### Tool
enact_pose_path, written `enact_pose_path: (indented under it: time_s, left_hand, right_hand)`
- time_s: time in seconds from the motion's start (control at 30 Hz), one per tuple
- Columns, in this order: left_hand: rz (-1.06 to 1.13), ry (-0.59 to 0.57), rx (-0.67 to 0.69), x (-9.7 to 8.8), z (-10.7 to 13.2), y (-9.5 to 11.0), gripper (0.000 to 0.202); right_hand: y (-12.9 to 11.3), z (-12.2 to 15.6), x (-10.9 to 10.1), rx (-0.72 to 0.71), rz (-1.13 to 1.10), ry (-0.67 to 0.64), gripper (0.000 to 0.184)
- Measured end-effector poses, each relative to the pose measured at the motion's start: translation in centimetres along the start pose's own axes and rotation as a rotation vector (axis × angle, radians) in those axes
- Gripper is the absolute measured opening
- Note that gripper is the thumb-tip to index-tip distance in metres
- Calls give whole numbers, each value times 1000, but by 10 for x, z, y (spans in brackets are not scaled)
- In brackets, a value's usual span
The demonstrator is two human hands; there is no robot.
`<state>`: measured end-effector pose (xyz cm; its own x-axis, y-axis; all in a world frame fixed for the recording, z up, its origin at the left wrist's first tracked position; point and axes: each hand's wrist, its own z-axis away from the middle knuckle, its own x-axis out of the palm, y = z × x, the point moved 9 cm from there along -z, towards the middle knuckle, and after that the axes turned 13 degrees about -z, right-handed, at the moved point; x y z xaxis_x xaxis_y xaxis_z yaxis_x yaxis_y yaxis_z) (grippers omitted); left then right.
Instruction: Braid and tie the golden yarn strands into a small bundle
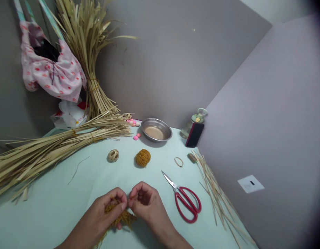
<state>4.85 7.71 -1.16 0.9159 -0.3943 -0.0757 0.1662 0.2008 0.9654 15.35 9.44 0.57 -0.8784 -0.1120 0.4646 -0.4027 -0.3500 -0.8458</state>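
Near the front middle of the table, my left hand is closed around a mustard-yellow bunch of yarn, whose frayed ends hang out below the fingers. Close beside it, my right hand pinches with thumb and forefinger at the edge of the bunch; what lies between those fingertips is too small to make out. Beyond the hands sit a ball of mustard yarn and a small woven ball of pale strips. Red-handled scissors lie to the right, blades pointing away and slightly parted.
Bundles of dry straw strips cover the left side, and another bundle leans upright on the wall. A metal bowl, a phone against a glass jar, a small ring and thin loose strips stand or lie back and right.
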Motion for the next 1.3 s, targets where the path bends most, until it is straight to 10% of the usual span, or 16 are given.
enact_pose_path:
  time_s: [1.3]
  left_hand:
    - [145,5,61,-5,3,11,30]
  right_hand:
    - [6,-1,2,0,52,-43,17]
